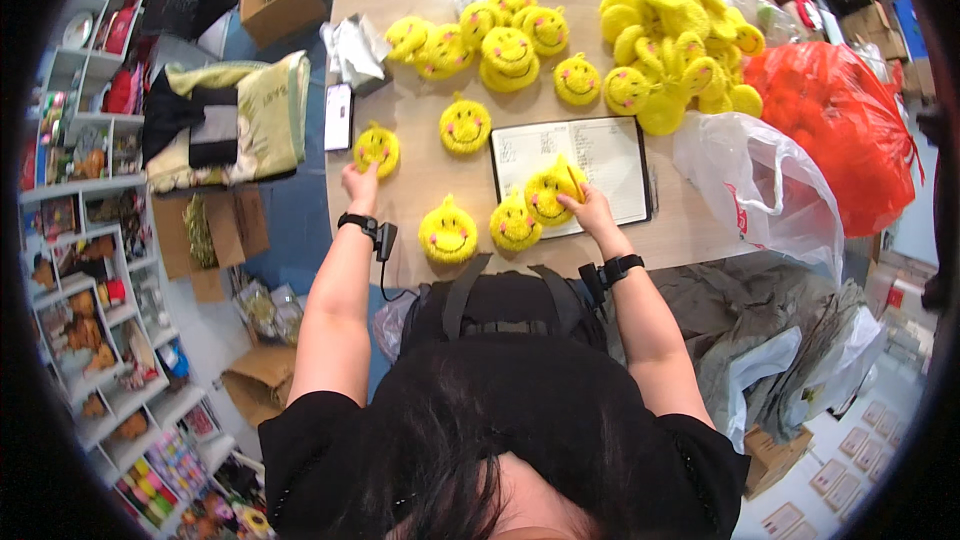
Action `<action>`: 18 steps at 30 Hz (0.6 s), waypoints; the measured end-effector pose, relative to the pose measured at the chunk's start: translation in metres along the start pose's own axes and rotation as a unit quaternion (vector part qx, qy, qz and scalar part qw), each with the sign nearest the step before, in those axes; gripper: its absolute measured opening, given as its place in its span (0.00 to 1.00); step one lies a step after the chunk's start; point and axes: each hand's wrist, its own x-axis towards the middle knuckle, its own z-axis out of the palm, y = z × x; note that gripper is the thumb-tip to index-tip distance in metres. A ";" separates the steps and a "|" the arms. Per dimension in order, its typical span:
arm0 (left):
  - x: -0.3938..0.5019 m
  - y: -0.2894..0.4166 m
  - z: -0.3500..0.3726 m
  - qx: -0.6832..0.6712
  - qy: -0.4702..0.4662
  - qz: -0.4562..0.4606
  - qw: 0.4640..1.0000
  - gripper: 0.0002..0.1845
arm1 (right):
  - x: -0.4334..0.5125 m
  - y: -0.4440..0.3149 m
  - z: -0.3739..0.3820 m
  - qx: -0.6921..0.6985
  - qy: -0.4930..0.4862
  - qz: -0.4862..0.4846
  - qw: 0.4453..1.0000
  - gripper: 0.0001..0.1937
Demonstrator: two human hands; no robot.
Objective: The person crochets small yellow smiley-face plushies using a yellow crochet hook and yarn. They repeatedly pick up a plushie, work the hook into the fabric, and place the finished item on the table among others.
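Observation:
My left hand [361, 187] pinches the lower edge of a fuzzy yellow smiley plush [376, 147] near the table's left edge. Over the open notebook [615, 172], my right hand [594, 210] grips another yellow smiley plush [549, 197]. A thin orange-yellow strip [576, 184] shows by its fingers; I cannot tell what it is. One more smiley plush [515, 222] partly covers the notebook's lower left corner. Between my hands lie a smiley plush [448, 233] close to the front edge and a smiley plush [465, 126] farther back, both face up.
A group of smiley plushes [510, 52] lies at the back, beside a tall heap of yellow plush pieces [667, 37]. To the right sit a white plastic bag [757, 180] and a full red bag [832, 135]. A phone [339, 117] and a tissue box [364, 64] line the left edge.

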 end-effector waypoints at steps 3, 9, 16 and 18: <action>0.035 -0.017 0.008 0.087 0.070 -0.087 0.990 0.42 | -0.007 0.002 -0.005 -0.173 0.063 -0.008 0.983 0.26; 0.063 -0.033 0.029 -0.026 -0.016 -0.125 0.992 0.34 | -0.029 -0.019 -0.008 -0.265 0.191 -0.034 0.945 0.28; -0.004 0.034 0.009 -0.216 -0.114 -0.238 0.940 0.15 | -0.043 -0.063 -0.009 -0.080 0.158 -0.077 0.981 0.15; -0.041 0.069 -0.009 -0.278 -0.217 -0.211 0.912 0.16 | -0.048 -0.084 -0.003 -0.037 0.120 -0.104 0.987 0.14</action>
